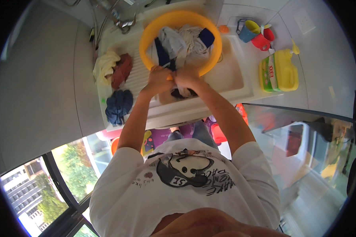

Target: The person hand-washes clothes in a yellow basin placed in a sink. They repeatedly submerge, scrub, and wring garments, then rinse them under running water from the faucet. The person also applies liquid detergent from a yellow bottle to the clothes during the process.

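A yellow plastic basin (144,54) rests over a white laundry sink (230,65), with wet white and navy garments (173,41) heaped inside. At the basin's near rim, my left hand (159,79) and my right hand (186,77) are close together, both closed on wet cloth. Part of that cloth reaches back into the basin, and a white and dark end (182,92) hangs below my hands on the near side. The fingertips are partly hidden, and the exact garment cannot be told.
On the ribbed washboard (138,77) side lie cream (106,66), dark red (122,71) and blue (118,106) cloths. A faucet (126,26) stands behind left. To the right are blue (246,34) and red (262,40) cups and a yellow detergent jug (280,71).
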Demonstrator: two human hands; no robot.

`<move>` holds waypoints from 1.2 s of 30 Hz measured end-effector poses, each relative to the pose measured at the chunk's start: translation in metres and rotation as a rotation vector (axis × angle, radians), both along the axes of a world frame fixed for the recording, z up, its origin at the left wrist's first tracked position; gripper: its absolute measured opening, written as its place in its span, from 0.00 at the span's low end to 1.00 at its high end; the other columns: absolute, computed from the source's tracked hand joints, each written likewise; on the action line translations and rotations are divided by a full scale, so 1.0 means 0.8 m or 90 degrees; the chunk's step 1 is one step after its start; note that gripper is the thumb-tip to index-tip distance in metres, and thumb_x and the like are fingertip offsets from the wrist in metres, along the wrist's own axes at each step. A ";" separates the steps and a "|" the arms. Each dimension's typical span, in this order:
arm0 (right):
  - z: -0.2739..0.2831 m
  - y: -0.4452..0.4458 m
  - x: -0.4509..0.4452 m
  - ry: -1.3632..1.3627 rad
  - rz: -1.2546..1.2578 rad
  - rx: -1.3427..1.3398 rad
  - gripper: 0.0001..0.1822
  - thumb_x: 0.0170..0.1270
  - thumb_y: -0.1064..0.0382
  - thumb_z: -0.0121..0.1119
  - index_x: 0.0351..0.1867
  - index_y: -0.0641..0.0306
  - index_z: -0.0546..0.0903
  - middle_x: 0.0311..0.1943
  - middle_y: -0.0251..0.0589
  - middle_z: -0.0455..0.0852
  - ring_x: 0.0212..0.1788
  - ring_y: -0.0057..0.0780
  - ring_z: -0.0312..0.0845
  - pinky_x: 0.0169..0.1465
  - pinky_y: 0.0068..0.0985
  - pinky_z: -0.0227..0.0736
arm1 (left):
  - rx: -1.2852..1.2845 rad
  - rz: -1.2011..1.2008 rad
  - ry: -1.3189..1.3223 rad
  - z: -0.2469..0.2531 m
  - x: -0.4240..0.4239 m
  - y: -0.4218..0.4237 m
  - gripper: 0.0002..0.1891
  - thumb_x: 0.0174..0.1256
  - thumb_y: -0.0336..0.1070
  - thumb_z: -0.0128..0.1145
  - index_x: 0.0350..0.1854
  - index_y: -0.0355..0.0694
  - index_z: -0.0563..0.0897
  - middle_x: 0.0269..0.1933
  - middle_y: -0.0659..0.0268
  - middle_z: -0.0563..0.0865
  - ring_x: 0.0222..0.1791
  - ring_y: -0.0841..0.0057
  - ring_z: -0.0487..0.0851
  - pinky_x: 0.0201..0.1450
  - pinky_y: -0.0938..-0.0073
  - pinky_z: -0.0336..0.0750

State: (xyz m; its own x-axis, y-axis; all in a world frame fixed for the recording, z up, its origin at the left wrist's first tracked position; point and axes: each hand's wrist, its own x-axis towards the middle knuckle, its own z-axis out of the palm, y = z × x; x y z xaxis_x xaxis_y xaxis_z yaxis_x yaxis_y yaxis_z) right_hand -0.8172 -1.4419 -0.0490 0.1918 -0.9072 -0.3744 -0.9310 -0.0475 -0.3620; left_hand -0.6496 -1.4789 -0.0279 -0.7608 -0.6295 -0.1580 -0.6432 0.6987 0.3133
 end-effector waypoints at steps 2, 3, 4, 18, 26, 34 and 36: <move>0.015 0.007 -0.005 -0.054 -0.022 -0.014 0.28 0.75 0.44 0.44 0.44 0.60 0.92 0.44 0.46 0.94 0.49 0.50 0.89 0.57 0.48 0.77 | 0.196 0.080 0.115 -0.007 0.007 -0.031 0.13 0.57 0.35 0.65 0.44 0.41 0.91 0.44 0.59 0.91 0.53 0.60 0.85 0.61 0.60 0.75; 0.014 0.008 -0.005 -0.107 -0.019 -0.022 0.27 0.74 0.44 0.45 0.43 0.60 0.92 0.43 0.46 0.94 0.48 0.50 0.90 0.56 0.49 0.77 | 0.314 0.166 0.263 -0.037 0.026 -0.051 0.14 0.58 0.33 0.64 0.46 0.40 0.90 0.45 0.59 0.91 0.54 0.61 0.85 0.59 0.61 0.78; 0.008 0.006 -0.008 -0.158 -0.023 -0.028 0.27 0.74 0.45 0.45 0.42 0.60 0.92 0.42 0.46 0.94 0.46 0.51 0.90 0.55 0.49 0.77 | 0.436 0.247 0.411 -0.052 0.036 -0.074 0.15 0.59 0.31 0.64 0.49 0.38 0.90 0.45 0.58 0.91 0.56 0.61 0.86 0.58 0.62 0.80; -0.003 0.019 -0.009 -0.328 -0.131 -0.114 0.14 0.69 0.56 0.55 0.45 0.56 0.88 0.37 0.43 0.91 0.43 0.45 0.88 0.49 0.44 0.81 | 0.109 0.260 0.154 -0.126 -0.072 -0.261 0.41 0.62 0.50 0.70 0.74 0.35 0.69 0.65 0.49 0.84 0.65 0.52 0.83 0.67 0.58 0.75; -0.007 -0.056 -0.079 -0.253 -0.354 -0.630 0.20 0.51 0.72 0.65 0.48 0.55 0.86 0.48 0.49 0.83 0.55 0.54 0.76 0.53 0.49 0.75 | 0.738 0.727 0.525 0.025 -0.032 -0.166 0.18 0.62 0.39 0.72 0.53 0.39 0.86 0.47 0.60 0.89 0.41 0.67 0.88 0.48 0.68 0.83; -0.015 -0.149 -0.090 0.039 -0.339 -0.249 0.47 0.55 0.46 0.77 0.77 0.42 0.68 0.72 0.56 0.71 0.74 0.60 0.66 0.71 0.54 0.65 | 0.477 0.397 0.797 0.238 0.041 -0.140 0.15 0.65 0.32 0.68 0.50 0.33 0.82 0.35 0.63 0.84 0.32 0.74 0.81 0.38 0.71 0.76; -0.016 -0.163 -0.087 0.019 -0.327 -0.188 0.45 0.54 0.46 0.77 0.75 0.42 0.71 0.70 0.55 0.74 0.72 0.57 0.70 0.69 0.52 0.68 | 0.395 0.379 0.784 0.279 0.018 -0.116 0.14 0.67 0.32 0.67 0.52 0.35 0.82 0.36 0.64 0.85 0.35 0.74 0.83 0.41 0.71 0.77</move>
State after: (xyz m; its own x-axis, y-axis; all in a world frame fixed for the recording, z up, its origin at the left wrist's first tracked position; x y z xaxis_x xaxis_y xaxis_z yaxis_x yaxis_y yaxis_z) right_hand -0.8868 -1.5720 -0.0615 -0.3071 -0.9474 -0.0902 -0.8709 0.3180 -0.3748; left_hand -0.6356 -1.5721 0.1949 -0.2757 -0.9610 0.0229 0.1022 -0.0056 0.9947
